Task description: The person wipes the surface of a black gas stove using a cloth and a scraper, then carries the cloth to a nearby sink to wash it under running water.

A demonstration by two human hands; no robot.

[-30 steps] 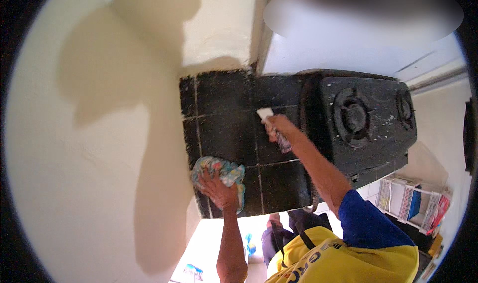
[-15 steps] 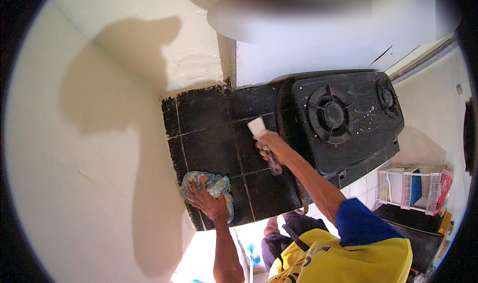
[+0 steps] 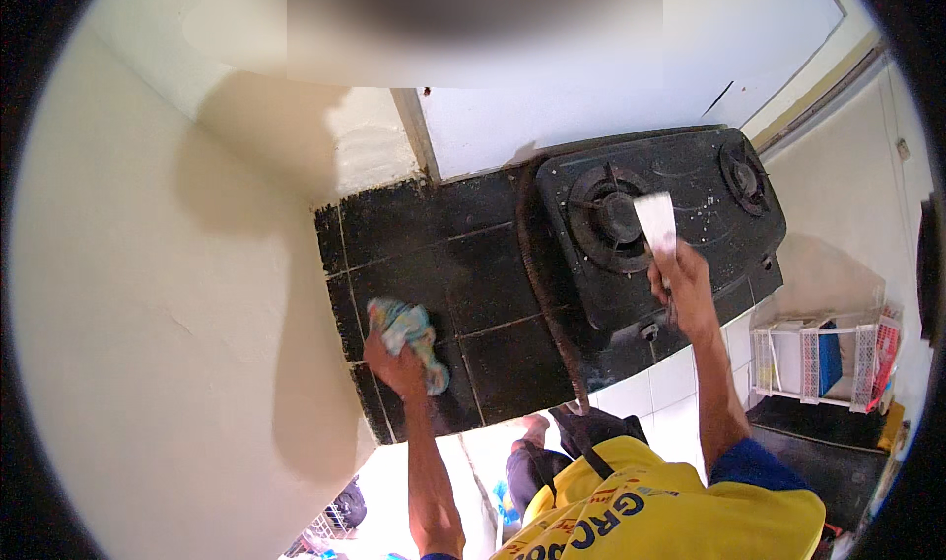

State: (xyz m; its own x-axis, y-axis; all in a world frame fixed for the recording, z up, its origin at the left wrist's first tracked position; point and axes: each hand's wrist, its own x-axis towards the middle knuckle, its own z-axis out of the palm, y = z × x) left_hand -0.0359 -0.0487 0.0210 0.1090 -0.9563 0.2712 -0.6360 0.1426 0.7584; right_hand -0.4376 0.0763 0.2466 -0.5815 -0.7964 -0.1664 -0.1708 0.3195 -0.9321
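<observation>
The left hand (image 3: 397,370), clutching a cloth (image 3: 406,329), probably works best pressing evenly on the tiles (image 3: 507,363) beneath it, while the right hand (image 3: 682,276) grips a scraper (image 3: 656,223) over the stove (image 3: 698,210).

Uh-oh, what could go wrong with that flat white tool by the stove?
The right hand holds the flat white tool beside the left burner, so it might bump or scratch it. The hose runs along the left side of the stove to the front edge of the tiled counter, so a moving arm could perhaps snag it.
</observation>
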